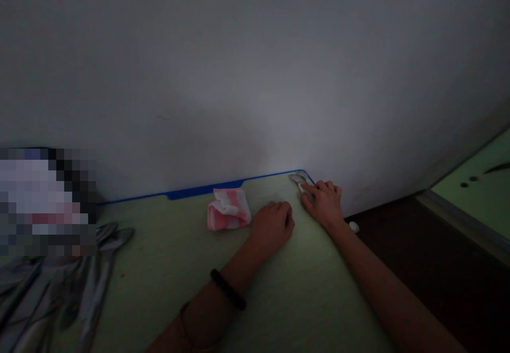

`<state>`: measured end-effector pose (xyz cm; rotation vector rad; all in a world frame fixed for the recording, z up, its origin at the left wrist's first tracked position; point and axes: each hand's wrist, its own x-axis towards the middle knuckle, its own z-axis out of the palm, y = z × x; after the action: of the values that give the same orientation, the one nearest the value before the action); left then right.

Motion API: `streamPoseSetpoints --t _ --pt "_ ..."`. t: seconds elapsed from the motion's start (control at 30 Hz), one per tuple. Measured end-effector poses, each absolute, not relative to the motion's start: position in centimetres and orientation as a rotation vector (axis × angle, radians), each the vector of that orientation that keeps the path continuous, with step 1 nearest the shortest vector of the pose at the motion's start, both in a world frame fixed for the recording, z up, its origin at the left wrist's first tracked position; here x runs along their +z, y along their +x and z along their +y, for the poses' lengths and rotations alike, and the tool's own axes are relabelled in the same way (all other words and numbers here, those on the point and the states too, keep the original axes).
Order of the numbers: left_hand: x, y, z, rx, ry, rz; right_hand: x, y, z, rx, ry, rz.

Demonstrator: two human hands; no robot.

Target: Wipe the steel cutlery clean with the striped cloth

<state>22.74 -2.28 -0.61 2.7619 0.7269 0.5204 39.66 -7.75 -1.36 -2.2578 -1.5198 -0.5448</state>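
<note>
Touching cutlery (297, 179) near the table edge (205, 189), right hand (324, 204) half-open; left hand (271, 223) curled just apart, grip unclear.

Bench (159, 273) is standing against wall (255, 77). Pile of cutlery (104, 276) is lying at bench's left. Cloth (229, 211) is sitting near back edge, right of pile. Left hand (274, 221) is resting between cloth and right hand (324, 204), which is touching utensils (298, 182) at back right corner. Floor (434, 273) is showing right of bench.
</note>
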Motion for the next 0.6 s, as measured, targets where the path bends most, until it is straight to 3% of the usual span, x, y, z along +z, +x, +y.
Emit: streamPoseSetpoints --t 0.6 --pt "-0.9 22.8 -2.1 0.519 2.747 0.712 -2.2 40.9 -7.1 -0.475 -2.170 -1.484"
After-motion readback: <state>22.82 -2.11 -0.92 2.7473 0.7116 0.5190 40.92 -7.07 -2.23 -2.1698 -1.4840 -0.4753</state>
